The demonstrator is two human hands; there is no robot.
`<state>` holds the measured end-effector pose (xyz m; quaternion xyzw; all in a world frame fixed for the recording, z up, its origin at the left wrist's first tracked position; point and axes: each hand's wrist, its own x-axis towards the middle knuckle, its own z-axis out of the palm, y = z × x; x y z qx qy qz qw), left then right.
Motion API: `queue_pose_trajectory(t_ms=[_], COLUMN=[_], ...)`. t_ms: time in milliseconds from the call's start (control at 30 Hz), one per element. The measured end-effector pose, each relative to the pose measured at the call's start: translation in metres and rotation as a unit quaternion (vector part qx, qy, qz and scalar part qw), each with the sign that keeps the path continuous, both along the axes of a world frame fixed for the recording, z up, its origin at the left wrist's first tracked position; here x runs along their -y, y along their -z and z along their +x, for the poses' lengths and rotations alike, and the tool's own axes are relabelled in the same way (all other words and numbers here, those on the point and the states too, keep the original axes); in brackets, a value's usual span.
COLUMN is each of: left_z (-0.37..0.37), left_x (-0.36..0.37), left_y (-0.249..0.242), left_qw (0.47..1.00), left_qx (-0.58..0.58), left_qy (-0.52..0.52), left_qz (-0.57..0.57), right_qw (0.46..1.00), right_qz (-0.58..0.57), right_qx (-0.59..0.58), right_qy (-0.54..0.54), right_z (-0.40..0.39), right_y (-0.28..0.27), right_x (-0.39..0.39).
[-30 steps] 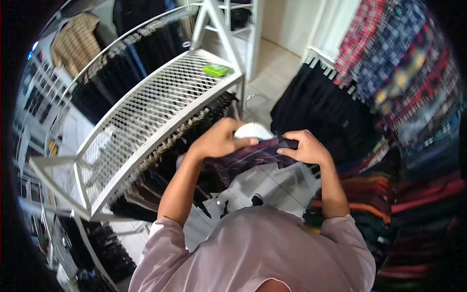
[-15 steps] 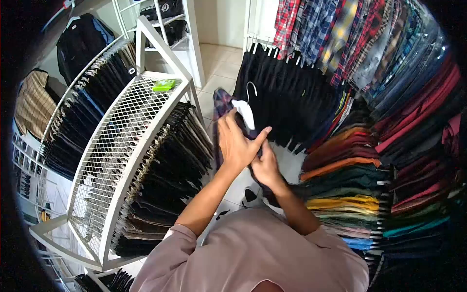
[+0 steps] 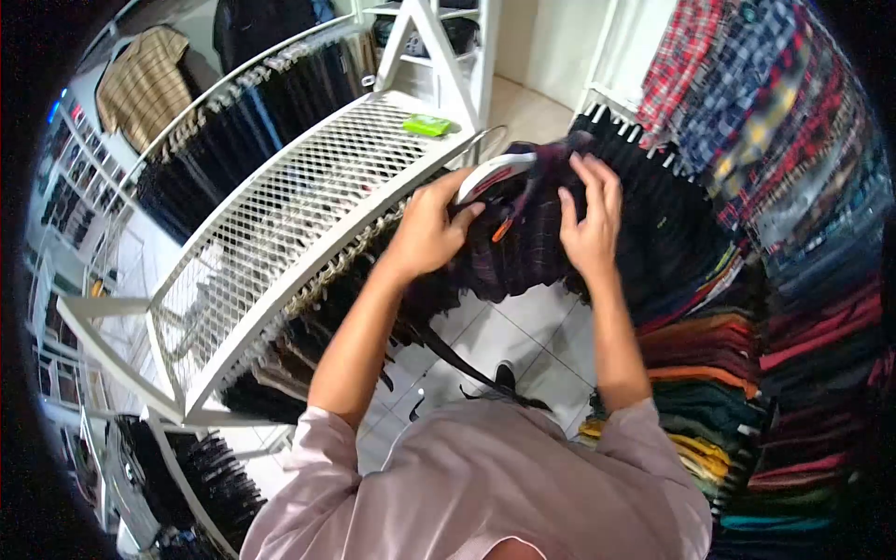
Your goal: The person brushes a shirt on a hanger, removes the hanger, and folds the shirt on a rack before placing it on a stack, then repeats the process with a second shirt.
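A dark plaid shirt (image 3: 509, 247) hangs in front of me, with a white hanger (image 3: 499, 172) partly inside its collar. My left hand (image 3: 437, 224) is closed round the hanger's left end, its thumb pointing right. An orange tag (image 3: 502, 230) shows near the collar. At the shirt's right shoulder is my right hand (image 3: 592, 210), its fingers raised and apart beside the cloth. Whether its fingertips touch the cloth is hard to tell.
A white mesh-topped rack (image 3: 299, 196) with a green packet (image 3: 427, 124) curves along the left, dark garments hanging beneath. Plaid shirts (image 3: 737, 93) and black trousers (image 3: 653, 205) hang at the right, above coloured folded-over garments (image 3: 709, 359). White tiles (image 3: 504, 327) show below.
The view has turned left. My hands, close together before, are now apart, and the shirt is spread between them. The hanger has tilted and my left hand holds its end.
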<state>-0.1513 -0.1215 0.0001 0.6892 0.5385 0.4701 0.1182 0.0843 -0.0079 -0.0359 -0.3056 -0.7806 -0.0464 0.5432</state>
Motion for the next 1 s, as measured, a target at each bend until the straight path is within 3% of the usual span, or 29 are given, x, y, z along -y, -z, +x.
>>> queue_pose_trajectory(t_ms=[100,133,200,333,400,433,533,600,633,800,933,1000], left_z=[-0.024,-0.032,-0.044,-0.062,-0.074,-0.090,-0.114,-0.110,-0.105,-0.136,-0.175,-0.193], left_x=[0.027,0.037,0.065,0.125,0.180,0.201,0.253,0.265,0.270,0.277,0.288,0.289], left_y=[-0.036,-0.038,-0.057,-0.062,-0.068,-0.041,-0.028,-0.010,-0.015,-0.027,-0.083,-0.123], left_qw=[0.994,0.993,0.993,0.997,0.956,0.955,0.926,0.933,0.917,0.825,0.767,0.744], left_qx=[0.032,0.076,0.099,0.066,-0.100,-0.159,-0.031,0.003,0.020,-0.215,-0.310,-0.285], left_qy=[0.103,0.090,0.068,-0.014,-0.185,-0.226,-0.312,-0.353,-0.392,-0.501,-0.552,-0.605], left_qz=[-0.011,-0.018,-0.016,-0.027,-0.202,-0.106,-0.210,-0.065,-0.075,0.149,0.100,-0.001], right_qw=[0.989,0.982,0.986,0.980,0.978,0.977,0.973,0.968,0.968,0.960,0.950,0.937], right_qz=[0.060,0.073,0.041,0.119,0.131,0.131,0.121,0.113,0.108,0.103,0.106,0.111], right_qx=[0.133,0.175,0.141,0.101,0.081,0.075,0.073,0.084,0.081,0.082,0.114,0.121], right_qy=[0.009,-0.009,-0.081,-0.120,-0.142,-0.149,-0.181,-0.209,-0.213,-0.248,-0.271,-0.307], right_z=[-0.011,-0.015,-0.027,-0.060,-0.077,-0.084,-0.113,-0.135,-0.145,-0.192,-0.239,-0.275], right_y=[-0.035,-0.039,-0.044,-0.041,-0.041,-0.041,-0.036,-0.036,-0.041,-0.078,-0.128,-0.159], right_x=[-0.008,-0.015,-0.019,-0.018,-0.012,-0.009,0.002,0.010,0.017,0.026,0.027,0.019])
